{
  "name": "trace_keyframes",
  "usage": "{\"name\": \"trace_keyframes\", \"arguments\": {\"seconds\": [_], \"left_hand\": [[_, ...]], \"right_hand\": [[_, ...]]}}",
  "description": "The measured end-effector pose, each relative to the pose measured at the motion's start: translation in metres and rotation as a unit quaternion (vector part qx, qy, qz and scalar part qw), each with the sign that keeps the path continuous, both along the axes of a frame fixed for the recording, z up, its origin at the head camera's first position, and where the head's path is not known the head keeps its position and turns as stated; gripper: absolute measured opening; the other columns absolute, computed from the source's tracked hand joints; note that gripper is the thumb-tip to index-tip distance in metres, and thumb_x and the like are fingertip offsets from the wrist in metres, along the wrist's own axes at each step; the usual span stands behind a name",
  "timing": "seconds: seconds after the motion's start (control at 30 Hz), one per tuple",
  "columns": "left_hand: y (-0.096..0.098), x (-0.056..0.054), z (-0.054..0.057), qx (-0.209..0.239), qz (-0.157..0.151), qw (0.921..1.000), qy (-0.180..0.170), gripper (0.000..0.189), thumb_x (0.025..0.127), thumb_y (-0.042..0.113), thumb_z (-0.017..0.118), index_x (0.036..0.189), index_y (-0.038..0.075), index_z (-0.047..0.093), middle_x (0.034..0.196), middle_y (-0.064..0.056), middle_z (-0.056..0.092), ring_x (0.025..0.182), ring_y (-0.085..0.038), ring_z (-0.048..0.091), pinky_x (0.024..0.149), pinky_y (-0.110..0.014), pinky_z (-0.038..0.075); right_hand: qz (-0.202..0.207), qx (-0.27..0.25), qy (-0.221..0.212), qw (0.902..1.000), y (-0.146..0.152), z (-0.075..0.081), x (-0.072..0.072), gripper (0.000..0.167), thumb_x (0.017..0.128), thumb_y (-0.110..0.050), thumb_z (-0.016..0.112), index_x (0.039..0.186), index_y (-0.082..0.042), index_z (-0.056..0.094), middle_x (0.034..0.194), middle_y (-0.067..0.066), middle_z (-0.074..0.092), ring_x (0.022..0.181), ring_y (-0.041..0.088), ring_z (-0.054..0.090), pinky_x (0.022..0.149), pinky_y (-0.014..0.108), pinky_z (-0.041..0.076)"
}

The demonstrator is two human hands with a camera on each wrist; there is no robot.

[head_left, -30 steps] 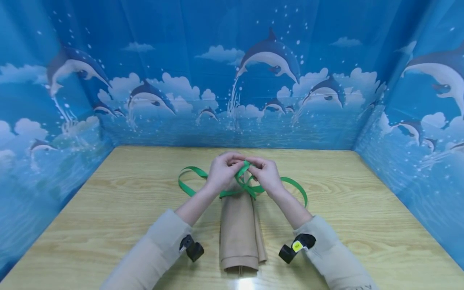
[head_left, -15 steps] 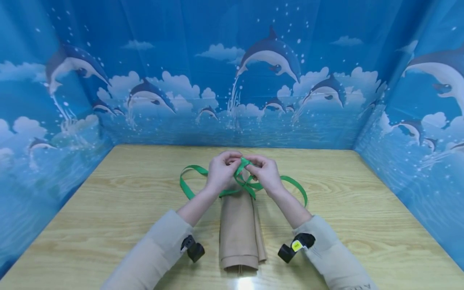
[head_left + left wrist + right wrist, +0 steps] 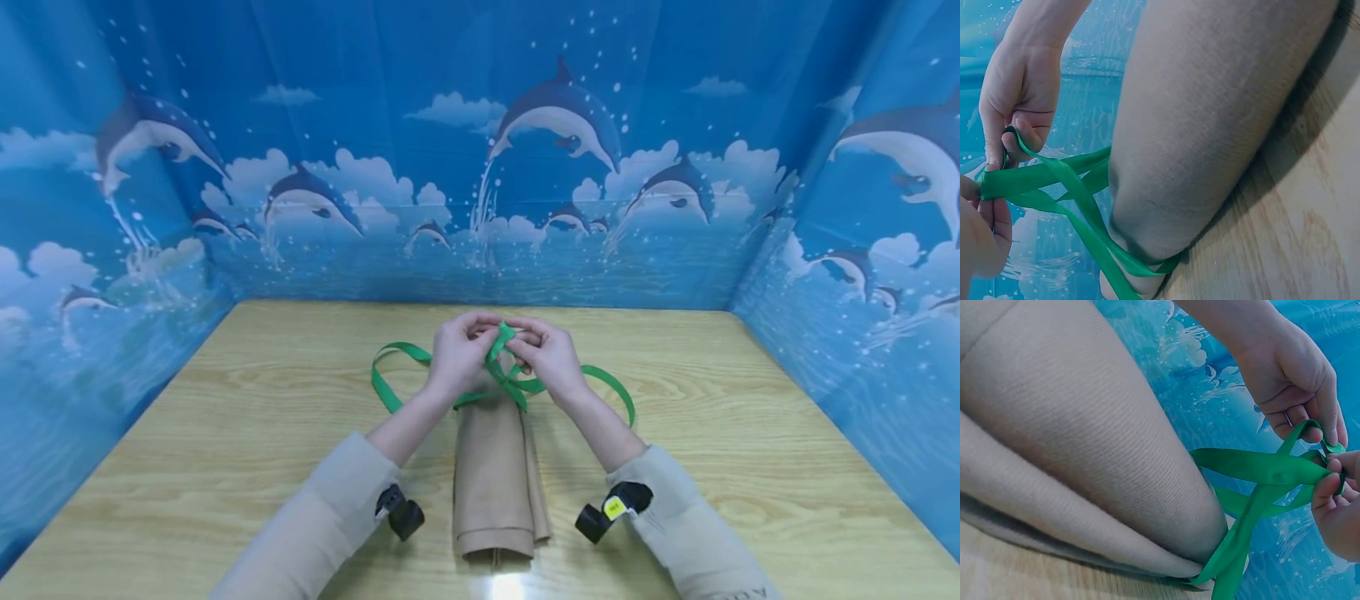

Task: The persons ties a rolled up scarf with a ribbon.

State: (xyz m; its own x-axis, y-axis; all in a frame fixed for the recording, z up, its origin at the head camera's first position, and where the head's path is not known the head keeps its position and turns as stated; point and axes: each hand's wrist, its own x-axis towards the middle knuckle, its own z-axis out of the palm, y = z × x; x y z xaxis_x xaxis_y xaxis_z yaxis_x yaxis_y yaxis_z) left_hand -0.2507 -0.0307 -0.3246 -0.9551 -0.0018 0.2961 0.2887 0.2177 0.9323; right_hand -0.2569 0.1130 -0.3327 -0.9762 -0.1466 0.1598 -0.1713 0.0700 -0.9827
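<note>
A tan cloth roll (image 3: 491,475) lies lengthwise on the table, its layered end toward me. A green ribbon (image 3: 512,386) circles its far end and crosses itself there. My left hand (image 3: 457,354) pinches a folded piece of the ribbon between thumb and fingers above that far end. From the other side, my right hand (image 3: 553,357) pinches the same ribbon, fingertips meeting the left ones. In the left wrist view, ribbon strands (image 3: 1082,194) run from the fingers back to the roll. The right wrist view shows a flat ribbon band (image 3: 1254,465) stretched toward both hands.
Loose ribbon curves out over the wooden table (image 3: 247,433) on both sides of the roll. A blue curtain (image 3: 375,267) printed with dolphins stands along the back and sides. Small black cameras are strapped at both cuffs.
Both hands stay in place above the roll's far end. The ribbon piece between the fingertips has changed shape and shifted slightly left and up. The roll has not moved.
</note>
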Motion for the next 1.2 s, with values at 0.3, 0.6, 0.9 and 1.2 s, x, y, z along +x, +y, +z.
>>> {"name": "trace_keyframes", "arguments": {"seconds": [0.3,0.6,0.9,1.2], "left_hand": [[-0.0001,0.0010,0.0047,-0.021,-0.031,0.9992,0.010,0.015,0.087,0.004,0.062,0.101,0.003,0.068,0.092,-0.009,0.068,0.087,-0.019,0.063,0.075,-0.031,0.051],[-0.0003,0.0019,0.0059,0.012,-0.018,0.9996,-0.018,0.015,0.087,0.002,0.061,0.101,0.000,0.067,0.089,-0.011,0.067,0.082,-0.020,0.063,0.067,-0.025,0.051],[-0.0035,-0.0007,0.0043,0.015,-0.017,0.9995,-0.020,0.020,0.084,-0.001,0.063,0.104,-0.004,0.065,0.092,-0.014,0.066,0.081,-0.023,0.064,0.064,-0.027,0.053],[-0.0024,0.0007,-0.0006,0.000,0.032,0.9991,0.028,0.021,0.084,0.000,0.063,0.105,0.001,0.065,0.097,-0.014,0.068,0.087,-0.021,0.065,0.075,-0.031,0.053]], "right_hand": [[0.042,0.011,0.010,0.9990,0.0001,-0.0001,0.0024,0.053,0.085,0.007,0.052,0.135,-0.009,0.047,0.065,0.002,0.057,0.055,0.012,0.050,0.049,0.025,0.041],[-0.002,0.006,0.012,0.9999,-0.0036,0.0005,0.0025,0.035,0.086,0.004,0.056,0.121,0.004,0.058,0.076,0.003,0.063,0.055,0.009,0.051,0.051,0.021,0.043],[-0.037,-0.013,0.021,0.9990,-0.0057,0.0007,0.0016,0.025,0.085,0.006,0.058,0.109,0.012,0.062,0.071,0.005,0.061,0.057,0.009,0.051,0.050,0.019,0.043],[-0.028,-0.047,-0.004,0.9985,-0.0073,0.0015,0.0024,0.021,0.086,0.005,0.058,0.105,0.013,0.061,0.066,0.001,0.059,0.055,0.008,0.052,0.048,0.018,0.042]]}}
